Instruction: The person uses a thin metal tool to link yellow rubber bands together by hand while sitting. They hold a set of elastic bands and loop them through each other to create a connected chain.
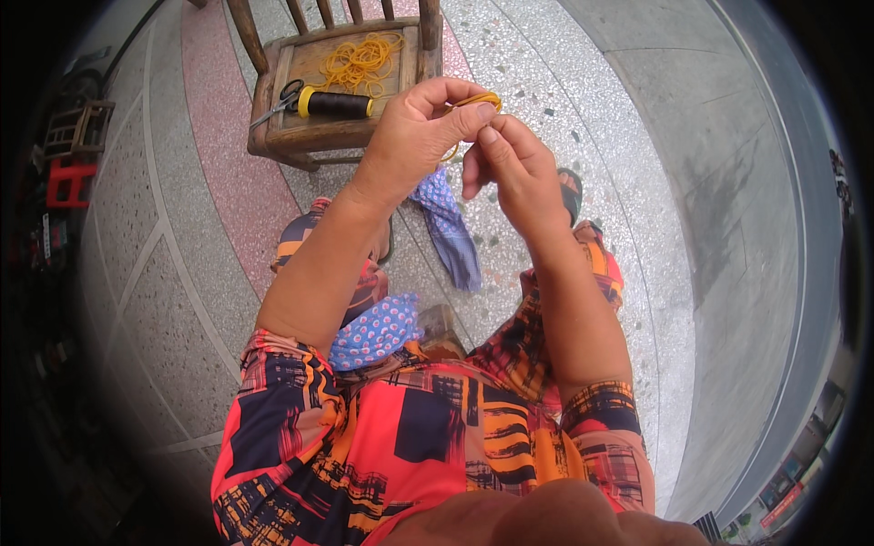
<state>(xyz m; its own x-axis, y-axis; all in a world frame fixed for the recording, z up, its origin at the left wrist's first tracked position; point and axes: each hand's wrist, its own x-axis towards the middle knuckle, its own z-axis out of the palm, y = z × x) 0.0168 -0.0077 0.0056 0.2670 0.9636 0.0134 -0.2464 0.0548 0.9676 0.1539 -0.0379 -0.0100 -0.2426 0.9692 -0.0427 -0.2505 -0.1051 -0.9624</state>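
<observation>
My left hand (433,123) pinches a small bundle of yellow elastic cord (488,99) between thumb and forefinger. One loop of the cord droops beneath the fingers. Close against it, my right hand (515,160) has thumb and forefinger drawn together at the left thumb's tip; whether something thin lies between them is hidden. A strip of blue patterned cloth (447,228) appears below the hands, its upper end behind the left hand. I cannot tell whether it hangs or lies on the floor. Another blue floral cloth (375,331) rests over my lap.
A wooden chair (321,140) stands ahead. On its seat are a tangle of yellow cord (362,61), a spool of dark thread (338,105) with yellow ends, and scissors (278,106). A red plastic stool (70,183) and a wooden chair (82,130) stand far left on the terrazzo floor.
</observation>
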